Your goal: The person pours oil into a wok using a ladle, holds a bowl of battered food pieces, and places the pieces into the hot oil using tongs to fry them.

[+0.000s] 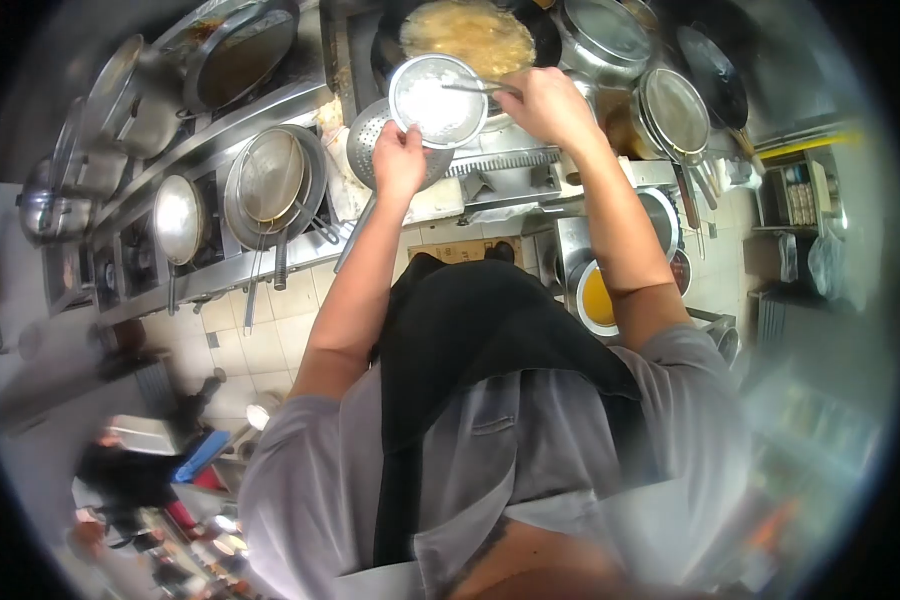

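Observation:
My left hand (401, 160) grips the lower rim of a round metal bowl (407, 115) with white contents (438, 98) in it. My right hand (546, 106) is closed round the handle of a thin metal utensil (475, 88), whose far end reaches into the bowl. Behind the bowl, a large dark wok (387, 45) holds bubbling yellow-brown liquid (467, 35). Below the bowl, partly hidden by it and my left hand, lies a perforated ladle (363, 148) with its handle slanting down to the left.
Pans and a strainer (272, 176) rest on the stove at the left. Another strainer (676, 108) sits over a pot at the right, beside a dark wok (712, 75). Lower right stands a container of orange-yellow liquid (597, 297). Shelves (793, 195) are farther right.

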Action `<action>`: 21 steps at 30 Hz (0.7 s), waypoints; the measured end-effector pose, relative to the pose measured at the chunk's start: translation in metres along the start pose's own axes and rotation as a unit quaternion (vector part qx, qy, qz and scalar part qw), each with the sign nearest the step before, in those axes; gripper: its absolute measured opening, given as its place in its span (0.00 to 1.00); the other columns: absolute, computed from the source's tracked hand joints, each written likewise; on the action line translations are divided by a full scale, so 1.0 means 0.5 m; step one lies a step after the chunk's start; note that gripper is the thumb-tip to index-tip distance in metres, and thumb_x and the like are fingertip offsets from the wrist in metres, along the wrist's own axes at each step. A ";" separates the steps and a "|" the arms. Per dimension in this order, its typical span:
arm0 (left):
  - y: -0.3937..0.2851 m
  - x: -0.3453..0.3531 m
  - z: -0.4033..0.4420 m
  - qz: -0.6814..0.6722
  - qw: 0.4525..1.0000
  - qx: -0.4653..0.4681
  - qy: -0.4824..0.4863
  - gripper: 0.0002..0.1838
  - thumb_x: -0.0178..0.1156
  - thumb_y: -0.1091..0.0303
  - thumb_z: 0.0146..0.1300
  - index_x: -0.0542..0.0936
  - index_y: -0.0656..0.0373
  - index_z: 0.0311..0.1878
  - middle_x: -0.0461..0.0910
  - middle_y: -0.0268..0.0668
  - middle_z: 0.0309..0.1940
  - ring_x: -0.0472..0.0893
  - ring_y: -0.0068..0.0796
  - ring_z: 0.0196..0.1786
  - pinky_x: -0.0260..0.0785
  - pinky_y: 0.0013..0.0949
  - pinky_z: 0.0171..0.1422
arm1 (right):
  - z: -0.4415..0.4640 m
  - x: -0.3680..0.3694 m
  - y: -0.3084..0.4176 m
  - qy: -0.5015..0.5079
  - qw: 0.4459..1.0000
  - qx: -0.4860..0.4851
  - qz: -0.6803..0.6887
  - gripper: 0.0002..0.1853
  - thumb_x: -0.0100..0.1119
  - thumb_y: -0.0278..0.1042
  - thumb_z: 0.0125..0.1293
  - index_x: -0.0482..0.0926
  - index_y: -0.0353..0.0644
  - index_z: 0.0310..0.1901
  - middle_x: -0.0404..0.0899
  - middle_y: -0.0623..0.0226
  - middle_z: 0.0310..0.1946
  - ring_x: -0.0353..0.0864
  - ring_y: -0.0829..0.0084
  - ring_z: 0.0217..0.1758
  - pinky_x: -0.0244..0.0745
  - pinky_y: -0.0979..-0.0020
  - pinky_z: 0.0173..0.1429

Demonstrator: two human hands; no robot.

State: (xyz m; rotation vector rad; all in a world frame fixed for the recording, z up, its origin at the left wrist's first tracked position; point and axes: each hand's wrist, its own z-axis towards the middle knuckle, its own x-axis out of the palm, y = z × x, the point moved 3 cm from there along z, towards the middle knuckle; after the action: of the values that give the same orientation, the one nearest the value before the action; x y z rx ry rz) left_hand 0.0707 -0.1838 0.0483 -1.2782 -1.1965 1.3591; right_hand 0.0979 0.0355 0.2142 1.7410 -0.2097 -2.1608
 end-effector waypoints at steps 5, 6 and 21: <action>-0.014 -0.004 -0.002 -0.014 1.000 -0.008 0.013 0.11 0.58 0.67 0.72 0.79 0.69 0.43 0.85 0.43 0.31 0.88 0.31 0.29 0.79 0.34 0.37 | -0.001 0.012 -0.015 -0.010 0.999 -0.031 0.026 0.12 0.65 0.41 0.63 0.88 0.41 0.40 0.85 0.49 0.30 0.85 0.48 0.40 0.80 0.53 0.49; -0.007 -0.004 -0.001 -0.014 1.000 -0.009 0.015 0.11 0.58 0.67 0.72 0.79 0.69 0.43 0.85 0.43 0.31 0.88 0.31 0.29 0.79 0.34 0.37 | -0.004 0.010 -0.012 -0.010 0.999 -0.029 0.026 0.12 0.65 0.41 0.63 0.88 0.41 0.40 0.85 0.49 0.30 0.85 0.48 0.40 0.80 0.53 0.49; -0.031 0.002 0.019 -0.129 0.988 -0.047 0.064 0.09 0.53 0.74 0.74 0.76 0.73 0.44 0.82 0.45 0.35 0.87 0.34 0.35 0.86 0.34 0.36 | -0.077 0.042 -0.069 -0.110 0.975 0.040 0.188 0.17 0.69 0.42 0.65 0.86 0.40 0.50 0.86 0.48 0.40 0.88 0.52 0.42 0.81 0.61 0.47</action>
State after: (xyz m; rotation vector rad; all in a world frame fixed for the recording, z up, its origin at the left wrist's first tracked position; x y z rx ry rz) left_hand 0.0610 -0.1813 0.0634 -1.2087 -1.2996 1.0292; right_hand 0.1251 0.0640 0.1746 1.3624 -0.6382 -2.0774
